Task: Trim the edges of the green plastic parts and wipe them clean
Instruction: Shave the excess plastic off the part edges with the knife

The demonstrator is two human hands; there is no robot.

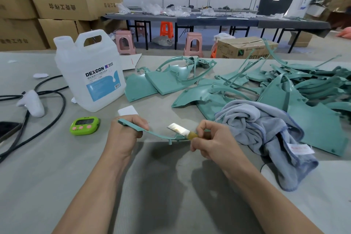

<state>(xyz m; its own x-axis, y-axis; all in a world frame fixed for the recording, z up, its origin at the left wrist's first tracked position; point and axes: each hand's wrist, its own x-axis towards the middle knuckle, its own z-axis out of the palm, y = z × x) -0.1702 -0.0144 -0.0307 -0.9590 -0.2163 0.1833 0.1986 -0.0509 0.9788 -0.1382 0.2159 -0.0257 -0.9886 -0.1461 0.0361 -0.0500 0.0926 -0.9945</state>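
Firmly, left fingers (141, 124) grip green strip (159, 136), right fingers (204, 126) pinch blade (177, 128) — DEXCON jug (89, 74) beyond.

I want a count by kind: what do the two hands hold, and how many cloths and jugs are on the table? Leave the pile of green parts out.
green plastic part, gripped by the left hand: 1
blade, pinched by the right hand: 1
cloth: 1
jug: 1
Total: 4
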